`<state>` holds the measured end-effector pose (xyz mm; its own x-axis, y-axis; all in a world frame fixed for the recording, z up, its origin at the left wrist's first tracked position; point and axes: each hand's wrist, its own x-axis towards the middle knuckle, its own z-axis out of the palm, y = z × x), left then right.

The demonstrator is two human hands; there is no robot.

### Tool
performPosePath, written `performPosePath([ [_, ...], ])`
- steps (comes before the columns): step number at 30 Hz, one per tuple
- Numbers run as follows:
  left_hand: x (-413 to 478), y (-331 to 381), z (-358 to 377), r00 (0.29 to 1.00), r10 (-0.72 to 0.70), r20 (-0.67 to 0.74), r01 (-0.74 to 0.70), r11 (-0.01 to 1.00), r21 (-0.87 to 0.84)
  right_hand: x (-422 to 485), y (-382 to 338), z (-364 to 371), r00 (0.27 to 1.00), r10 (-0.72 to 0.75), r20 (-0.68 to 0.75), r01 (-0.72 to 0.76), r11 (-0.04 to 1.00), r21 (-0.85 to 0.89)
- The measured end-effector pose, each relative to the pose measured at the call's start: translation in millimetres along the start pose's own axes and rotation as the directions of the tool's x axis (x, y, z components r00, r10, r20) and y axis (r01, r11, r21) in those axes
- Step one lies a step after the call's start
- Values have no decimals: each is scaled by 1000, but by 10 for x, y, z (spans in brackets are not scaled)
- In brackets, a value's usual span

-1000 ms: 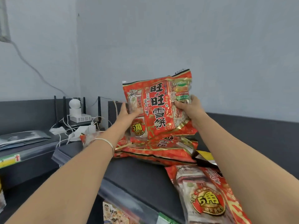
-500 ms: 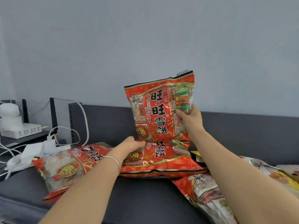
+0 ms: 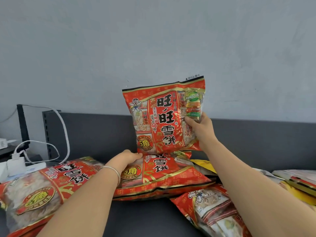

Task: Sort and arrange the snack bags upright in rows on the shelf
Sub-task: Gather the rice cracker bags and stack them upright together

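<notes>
A glossy, crinkly red-and-gold snack bag [image 3: 164,117] is standing upright on top of a flat bag [image 3: 162,178], which is lying on the dark matte shelf [image 3: 145,218]. The right hand [image 3: 200,129] is pinching its right edge. The left hand [image 3: 126,159] is resting on the flat bag; I cannot tell whether it is gripping.

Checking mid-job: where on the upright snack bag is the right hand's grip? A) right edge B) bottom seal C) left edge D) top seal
A: the right hand holds the upright bag by its right edge, with the fingers curled onto the bag's front around mid-height.
</notes>
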<state>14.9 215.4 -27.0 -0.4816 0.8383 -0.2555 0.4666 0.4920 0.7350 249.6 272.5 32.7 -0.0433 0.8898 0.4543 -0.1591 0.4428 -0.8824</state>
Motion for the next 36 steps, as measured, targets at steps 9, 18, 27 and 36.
performPosePath([
  [9,-283,21,-283,956,63,-288,-203,847,-491,-160,-335,107,973,-107,-204,121,991,58],
  [18,-556,-161,-479,773,-123,-623,-398,671,-626,-362,-493,108,860,-141,-491,139,989,-41],
  [27,-583,-64,-151,779,-111,-618,-411,654,-635,-628,-531,-405,718,-145,-681,81,989,-126],
  [36,-733,-74,72,768,-127,-628,-466,562,-684,-836,-588,-800,638,-165,-752,7,978,-209],
])
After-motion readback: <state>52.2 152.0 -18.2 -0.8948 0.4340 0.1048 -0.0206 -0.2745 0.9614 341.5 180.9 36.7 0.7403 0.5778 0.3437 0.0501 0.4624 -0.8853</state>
